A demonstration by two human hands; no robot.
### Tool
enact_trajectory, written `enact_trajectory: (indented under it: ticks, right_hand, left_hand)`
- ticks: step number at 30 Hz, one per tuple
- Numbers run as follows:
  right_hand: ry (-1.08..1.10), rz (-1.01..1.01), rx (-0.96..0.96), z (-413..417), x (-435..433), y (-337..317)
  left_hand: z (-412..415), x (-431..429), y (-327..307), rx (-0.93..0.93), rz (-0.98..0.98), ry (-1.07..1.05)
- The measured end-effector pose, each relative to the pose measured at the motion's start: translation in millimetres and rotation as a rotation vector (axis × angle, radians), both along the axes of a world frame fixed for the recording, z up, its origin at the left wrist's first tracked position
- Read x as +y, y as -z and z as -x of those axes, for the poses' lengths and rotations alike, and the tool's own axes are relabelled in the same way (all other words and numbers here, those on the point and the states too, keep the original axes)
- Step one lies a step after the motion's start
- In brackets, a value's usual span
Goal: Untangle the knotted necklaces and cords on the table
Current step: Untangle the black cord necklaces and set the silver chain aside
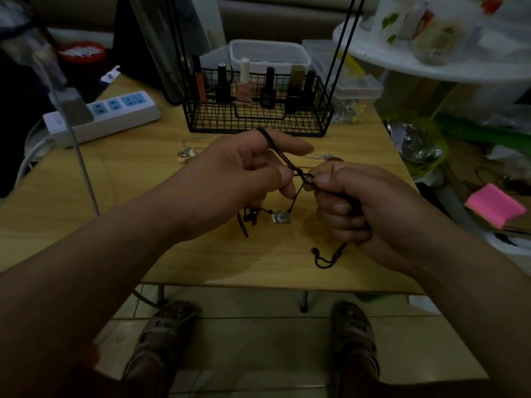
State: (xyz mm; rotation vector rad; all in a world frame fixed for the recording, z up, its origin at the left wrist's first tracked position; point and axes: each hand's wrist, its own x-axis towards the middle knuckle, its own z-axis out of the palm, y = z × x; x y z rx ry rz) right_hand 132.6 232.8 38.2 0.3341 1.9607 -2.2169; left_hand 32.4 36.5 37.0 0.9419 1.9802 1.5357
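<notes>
A black braided cord [283, 156] is stretched between both hands above the wooden table [120, 225]. My left hand [238, 170] has the cord looped over its index finger and pinches it at a knot [300, 175]. My right hand [365, 202] pinches the same knot from the other side, its fingers curled round the cord. A small silver camera charm [281, 217] and dark brown pendants [248, 221] hang from the cord below my left hand. The cord's loose end [324, 258] lies on the table under my right hand. A silver chain necklace [188, 152] lies behind my hands.
A black wire basket [258, 122] with nail polish bottles stands at the back of the table. A white power strip [106, 116] lies at the back left with a cable running forward. Clear plastic boxes [356, 87] sit at the back right. A pink pad [495, 205] lies off the table's right side.
</notes>
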Motion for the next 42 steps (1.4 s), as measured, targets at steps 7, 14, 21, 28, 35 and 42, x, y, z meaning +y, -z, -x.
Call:
enact_trajectory:
  ticks: [7,14,21,28,35,42]
  right_hand:
    - [-0.01,-0.087,0.041,-0.8,3.3,-1.8]
    - [-0.025,-0.19,0.094,-2.1,7.7,-8.4]
    - [-0.002,-0.252,0.149,-4.2,8.3,-16.2]
    - [-0.007,-0.244,0.145,-3.5,13.5,-16.0]
    - [-0.099,-0.147,0.099,-3.6,16.7,-15.9]
    - [-0.194,0.076,-0.029,0.6,21.1,-14.0]
  left_hand:
    - [3.1,-0.4,-2.0,0.032,-0.025,-0.072]
    - [-3.3,3.2,-1.5,-0.014,-0.084,-0.029]
    - [-2.6,6.2,2.6,-0.108,-0.238,-0.089]
    - [-4.6,9.8,0.7,-0.289,-0.372,-0.196]
    - [-10.7,4.0,7.7,-0.372,-0.398,-0.245]
    - [-13.1,-0.4,8.1,-0.611,-0.489,-0.268]
